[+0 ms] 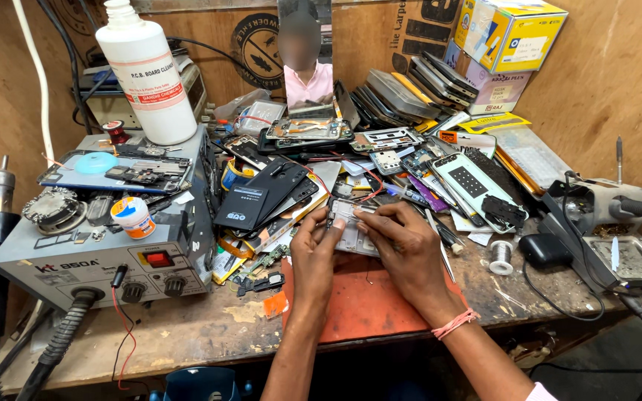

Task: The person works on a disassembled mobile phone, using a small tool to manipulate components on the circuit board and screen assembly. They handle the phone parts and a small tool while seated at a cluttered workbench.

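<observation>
I see both hands on a phone frame [348, 226] over the red mat [369, 304]. My left hand [315, 252] pinches its left edge, fingers clenched on it; my right hand [403, 241] grips its right side, fingertips [365, 223] pressing the top. A solder spool [501, 256] lies right of them.

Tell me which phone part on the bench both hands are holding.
The pale phone frame above the orange mat: left hand and right hand grip its two sides. The other phones and covers lie untouched farther back.
</observation>
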